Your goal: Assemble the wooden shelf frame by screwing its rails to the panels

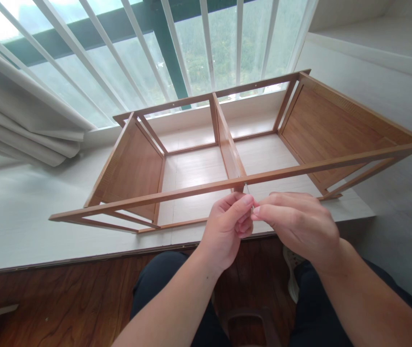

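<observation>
A brown wooden cabinet frame [177, 193] stands on the pale window ledge, with two side panels and a divider panel [227, 137] in its middle. At the front rail, where the divider meets it, a thin metal rod like a hex key [247, 189] reaches up to the wood. My left hand [229, 224] is closed, pinching the rod between thumb and fingers. From the other side my right hand [295, 221] also pinches it, fingertips touching the left hand's. The rod's lower end is mostly hidden by the fingers.
Behind the frame is a window with white bars [208, 43]. A grey curtain [28, 111] hangs at the left, and a white wall [365, 96] stands close on the right. The ledge [18, 217] ends just before my knees, above a dark wooden floor [83, 299].
</observation>
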`<state>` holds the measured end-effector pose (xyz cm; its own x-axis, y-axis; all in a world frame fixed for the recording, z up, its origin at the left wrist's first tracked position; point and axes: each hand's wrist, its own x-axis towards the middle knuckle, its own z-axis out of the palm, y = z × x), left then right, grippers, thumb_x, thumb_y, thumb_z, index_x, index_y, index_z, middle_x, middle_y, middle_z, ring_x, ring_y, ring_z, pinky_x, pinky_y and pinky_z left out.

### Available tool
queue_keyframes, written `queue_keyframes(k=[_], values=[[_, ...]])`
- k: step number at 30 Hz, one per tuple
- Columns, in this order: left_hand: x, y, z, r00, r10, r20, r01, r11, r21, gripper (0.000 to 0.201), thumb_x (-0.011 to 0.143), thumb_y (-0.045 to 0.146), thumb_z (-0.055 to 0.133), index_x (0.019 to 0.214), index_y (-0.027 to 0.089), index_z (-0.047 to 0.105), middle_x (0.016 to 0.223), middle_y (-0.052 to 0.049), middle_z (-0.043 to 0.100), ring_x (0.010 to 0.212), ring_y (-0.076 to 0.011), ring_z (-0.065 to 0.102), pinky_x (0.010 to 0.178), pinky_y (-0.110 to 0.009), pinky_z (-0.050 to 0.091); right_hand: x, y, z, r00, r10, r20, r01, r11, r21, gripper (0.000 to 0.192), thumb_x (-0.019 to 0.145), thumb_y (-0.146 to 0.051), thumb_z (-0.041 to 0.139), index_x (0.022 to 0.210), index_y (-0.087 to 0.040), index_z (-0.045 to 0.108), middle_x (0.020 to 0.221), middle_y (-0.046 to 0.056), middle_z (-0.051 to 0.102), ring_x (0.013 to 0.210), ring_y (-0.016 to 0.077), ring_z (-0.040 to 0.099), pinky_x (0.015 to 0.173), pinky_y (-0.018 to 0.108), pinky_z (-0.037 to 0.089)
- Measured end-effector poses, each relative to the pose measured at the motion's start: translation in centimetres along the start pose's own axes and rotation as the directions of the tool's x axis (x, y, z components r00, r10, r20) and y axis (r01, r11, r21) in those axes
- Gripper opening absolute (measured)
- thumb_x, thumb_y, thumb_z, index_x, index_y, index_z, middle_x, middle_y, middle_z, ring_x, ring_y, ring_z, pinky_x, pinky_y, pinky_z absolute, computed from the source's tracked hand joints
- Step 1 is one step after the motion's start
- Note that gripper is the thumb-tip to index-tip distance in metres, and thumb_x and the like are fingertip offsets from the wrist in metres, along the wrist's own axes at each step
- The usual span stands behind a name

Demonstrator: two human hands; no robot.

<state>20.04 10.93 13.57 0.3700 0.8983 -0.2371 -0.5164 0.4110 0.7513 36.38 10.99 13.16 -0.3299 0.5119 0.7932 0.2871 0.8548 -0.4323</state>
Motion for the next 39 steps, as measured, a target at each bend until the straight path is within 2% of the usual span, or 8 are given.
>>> queue_keyframes(k=[12, 21, 29, 34, 39], values=[[0.0, 0.1, 0.1, 0.999, -0.013, -0.031, 0.013, 1.000, -0.006, 0.038, 0.076, 0.044, 0.086, 0.070, 0.015, 0.062, 0.056, 0.008, 0.032, 0.051, -0.0054, 0.027, 0.045, -0.019, 0.019, 0.3, -0.1, 0.2, 0.999, -0.026, -0.034, 0.024, 0.999, -0.034, 0.033, 0.092, -0.001, 0.067, 0.113, -0.026, 0.068, 0.090, 0.001, 0.079, 0.075, 0.0129, 0.074, 0.070, 0.024, 0.060], [0.0, 0.0, 0.1, 1.000, 0.000, -0.028, 0.000, 1.000, -0.015, 0.035, 0.079, 0.041, 0.084, 0.071, 0.015, 0.063, 0.055, 0.007, 0.034, 0.050, -0.0052, 0.027, 0.045, -0.018, 0.019, 0.0, 0.1, 0.4, 0.999, -0.047, -0.010, 0.046, 0.998, -0.038, 0.027, 0.090, 0.002, 0.067, 0.104, -0.022, 0.065, 0.085, 0.000, 0.075, 0.074, 0.0128, 0.071, 0.068, 0.024, 0.057], [-0.1, 0.1, 0.0, 1.000, 0.019, -0.020, -0.020, 0.999, -0.041, 0.036, 0.079, 0.040, 0.085, 0.070, 0.015, 0.061, 0.056, 0.007, 0.035, 0.050, -0.0048, 0.028, 0.045, -0.019, 0.019, -0.2, 0.4, 0.7, 0.998, -0.050, -0.048, 0.051, 0.999, 0.008, 0.027, 0.089, 0.000, 0.069, 0.104, -0.022, 0.065, 0.096, 0.003, 0.079, 0.080, 0.0136, 0.074, 0.072, 0.025, 0.060], [0.1, 0.0, -0.3, 1.000, 0.022, -0.011, -0.023, 1.000, -0.017, 0.032, 0.080, 0.038, 0.083, 0.072, 0.014, 0.064, 0.056, 0.007, 0.037, 0.049, -0.0045, 0.028, 0.046, -0.019, 0.019, -0.2, 0.2, 1.1, 0.996, 0.003, -0.092, -0.006, 1.000, -0.028, 0.020, 0.091, -0.009, 0.074, 0.101, -0.023, 0.063, 0.086, 0.002, 0.077, 0.075, 0.0147, 0.074, 0.068, 0.025, 0.061], [0.1, 0.1, -0.1, 1.000, 0.027, -0.008, -0.027, 1.000, -0.007, 0.033, 0.079, 0.040, 0.084, 0.071, 0.014, 0.065, 0.055, 0.007, 0.039, 0.049, -0.0046, 0.027, 0.046, -0.019, 0.019, 0.0, -0.5, 1.2, 0.987, -0.006, -0.162, -0.011, 0.994, -0.106, 0.023, 0.088, -0.008, 0.075, 0.100, -0.024, 0.063, 0.083, 0.003, 0.077, 0.069, 0.0158, 0.073, 0.064, 0.027, 0.061]])
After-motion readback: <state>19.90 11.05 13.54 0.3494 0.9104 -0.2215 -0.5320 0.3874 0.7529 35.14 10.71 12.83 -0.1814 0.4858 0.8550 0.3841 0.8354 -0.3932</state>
